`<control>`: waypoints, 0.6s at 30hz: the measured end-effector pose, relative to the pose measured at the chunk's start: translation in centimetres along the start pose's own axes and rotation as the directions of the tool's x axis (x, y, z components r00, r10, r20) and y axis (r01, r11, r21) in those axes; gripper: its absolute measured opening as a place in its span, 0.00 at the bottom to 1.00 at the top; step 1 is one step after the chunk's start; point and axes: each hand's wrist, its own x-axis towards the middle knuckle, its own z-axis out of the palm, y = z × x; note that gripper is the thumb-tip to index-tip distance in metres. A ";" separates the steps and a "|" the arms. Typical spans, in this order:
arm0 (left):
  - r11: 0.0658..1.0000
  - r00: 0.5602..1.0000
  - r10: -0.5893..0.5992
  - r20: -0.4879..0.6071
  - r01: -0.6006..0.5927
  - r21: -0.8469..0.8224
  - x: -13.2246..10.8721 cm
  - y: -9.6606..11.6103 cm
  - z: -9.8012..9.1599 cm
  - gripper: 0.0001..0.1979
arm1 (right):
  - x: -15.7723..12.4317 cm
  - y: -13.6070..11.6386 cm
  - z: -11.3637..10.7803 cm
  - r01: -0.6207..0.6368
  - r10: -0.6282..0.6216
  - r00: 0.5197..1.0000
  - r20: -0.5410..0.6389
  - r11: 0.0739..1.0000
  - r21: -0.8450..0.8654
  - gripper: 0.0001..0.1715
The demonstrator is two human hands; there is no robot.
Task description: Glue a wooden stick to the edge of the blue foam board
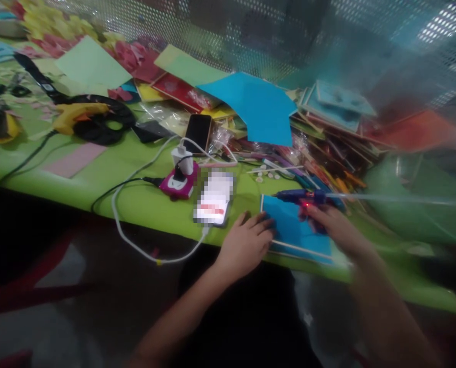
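Two pale strips [304, 253] are edging the blue card [289, 225], left and front; other sides are looking unclear. It is lying by the worktop [247, 191] front edge. Left grip [249, 237] is spreading on it; right grip [333, 222] is holding a glue gun [299, 196].

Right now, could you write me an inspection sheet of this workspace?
Surface: green-covered table, crowded toward the back.
Work things: blue sheet with pale edging; dark blue glue gun, red light on, tip near the sheet's far edge, contact unclear.
Clutter: lit phone, dark phone, yellow glue gun, blue paper piece.
Hands: left hand rests on the sheet; right hand grips the dark blue glue gun.
Cables: white cable loops past the near edge; black cable enters pink socket block.
Surroundings: perforated screen behind; blurred rightward.
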 end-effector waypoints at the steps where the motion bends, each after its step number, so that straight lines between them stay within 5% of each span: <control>1: 1.000 1.000 0.001 0.002 -0.001 0.000 0.0 0.0 0.0 0.11 | 0.2 0.0 0.2 -0.003 0.003 1.000 0.001 1.000 -0.006 0.36; 18: 1.000 1.000 0.007 0.012 -0.007 0.003 0.1 0.0 0.0 0.12 | 1.1 0.2 0.9 -0.027 0.028 1.000 0.008 0.999 -0.043 0.34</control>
